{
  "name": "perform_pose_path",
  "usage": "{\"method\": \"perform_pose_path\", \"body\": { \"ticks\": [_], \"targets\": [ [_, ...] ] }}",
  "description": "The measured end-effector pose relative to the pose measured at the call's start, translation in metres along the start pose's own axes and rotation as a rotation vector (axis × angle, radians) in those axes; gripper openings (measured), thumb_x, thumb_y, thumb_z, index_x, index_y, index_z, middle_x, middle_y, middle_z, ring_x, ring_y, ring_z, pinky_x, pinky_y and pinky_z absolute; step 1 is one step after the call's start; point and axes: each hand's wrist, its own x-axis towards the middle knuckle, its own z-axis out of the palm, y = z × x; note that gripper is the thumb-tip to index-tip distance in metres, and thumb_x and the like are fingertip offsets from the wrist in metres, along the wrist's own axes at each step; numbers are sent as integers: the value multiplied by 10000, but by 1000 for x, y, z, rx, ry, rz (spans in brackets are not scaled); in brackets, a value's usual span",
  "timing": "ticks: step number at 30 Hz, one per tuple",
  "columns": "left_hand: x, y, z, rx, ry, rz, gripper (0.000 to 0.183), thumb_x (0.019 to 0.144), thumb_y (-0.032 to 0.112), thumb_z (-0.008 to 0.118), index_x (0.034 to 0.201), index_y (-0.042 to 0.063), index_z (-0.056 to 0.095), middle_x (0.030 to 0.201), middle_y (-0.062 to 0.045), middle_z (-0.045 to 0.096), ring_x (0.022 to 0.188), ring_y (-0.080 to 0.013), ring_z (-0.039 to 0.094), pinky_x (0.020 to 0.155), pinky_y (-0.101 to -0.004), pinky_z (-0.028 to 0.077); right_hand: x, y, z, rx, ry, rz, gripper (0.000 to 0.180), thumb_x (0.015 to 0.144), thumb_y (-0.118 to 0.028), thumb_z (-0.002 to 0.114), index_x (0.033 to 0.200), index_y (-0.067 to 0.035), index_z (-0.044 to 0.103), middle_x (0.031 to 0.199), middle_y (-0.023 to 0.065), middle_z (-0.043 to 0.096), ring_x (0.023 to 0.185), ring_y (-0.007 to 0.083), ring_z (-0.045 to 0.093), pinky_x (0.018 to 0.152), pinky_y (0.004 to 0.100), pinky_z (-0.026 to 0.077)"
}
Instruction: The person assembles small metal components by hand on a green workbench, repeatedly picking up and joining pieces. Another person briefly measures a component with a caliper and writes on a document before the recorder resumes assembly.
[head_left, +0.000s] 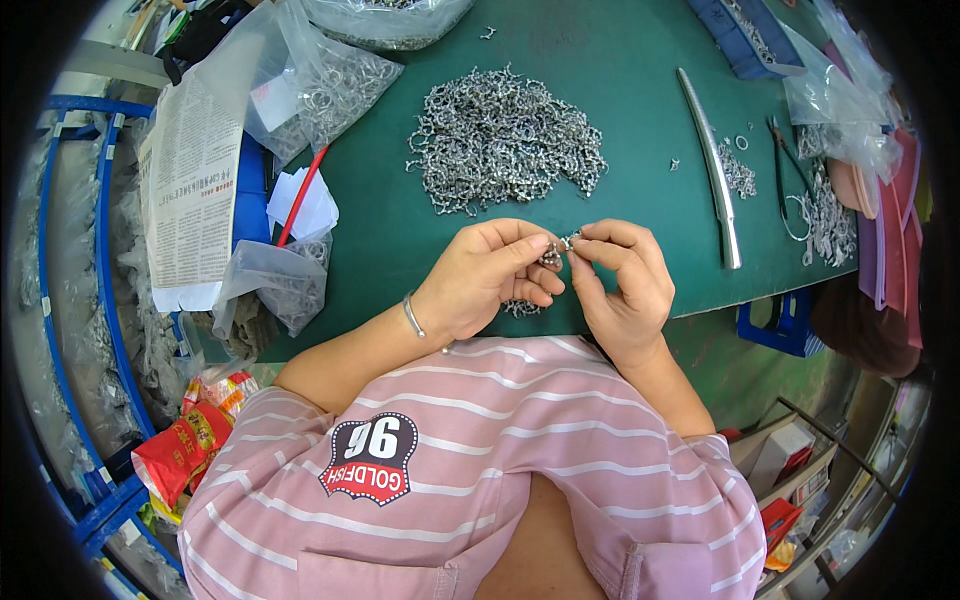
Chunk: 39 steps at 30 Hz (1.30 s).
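In the middle of the head view, my left hand (491, 262) pinches a small cluster of silver-coloured metal pieces (551, 256) between thumb and fingers. At its fingertips, my right hand (626, 277) grips one small silver-coloured piece (570, 241) with thumb and forefinger. The two hands almost meet; the fingers partly cover the pieces, so their exact shape is unclear. Under my left hand, more small metal pieces (523, 308) lie near the table's front edge. Beyond both hands spreads a large pile of open-work silver-coloured rings (510, 142) on the green tabletop (637, 120).
To the right lie a tapered steel ring mandrel (709, 169), pliers (784, 161) and loose metal pieces (831, 217). A blue bin (746, 37) stands at the far right. Plastic bags of rings (337, 86), a newspaper (195, 187) and a red pen-like stick (302, 196) are at left.
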Motion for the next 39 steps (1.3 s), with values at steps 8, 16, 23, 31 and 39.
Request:
{"method": "perform_pose_path", "body": {
  "ticks": [8,16,23,31,39],
  "targets": [
    [-2,1,7,192,80,87,158,887,63,626,1013,-27,598,869,-83,634,742,-133,642,647,-241,545,-4,-2,3,163,-1,106,321,690,153,651,977,19,604,920,143,624,773,237,637,660,297,532],
    [-5,1,11,393,86,327,121,861,12,633,962,-51,616,907,-70,602,765,-120,636,655,-227,537,-8,26,-8,-249,-314,176,176,730,7,684,898,-8,634,942,122,584,849,306,558,743,383,458],
    [-5,-1,10,498,65,496,102,850,-24,624,944,-63,630,987,-71,562,777,-118,629,674,-222,534,-13,29,-1,-153,-164,198,112,758,12,675,853,-14,621,887,108,607,797,289,574,702,372,470],
    [-7,1,9,403,51,409,128,865,-9,605,984,-48,632,961,-97,600,791,-120,627,672,-225,533,-13,22,-4,49,-68,365,79,850,7,627,929,11,628,846,107,664,731,188,641,680,277,502],
    [-1,2,-8,-174,-104,186,48,885,39,551,905,3,576,930,-134,621,722,-149,607,591,-266,505,-14,17,-6,627,-53,737,162,884,24,588,1040,57,619,951,89,664,828,133,642,706,230,508]
  ]
}}
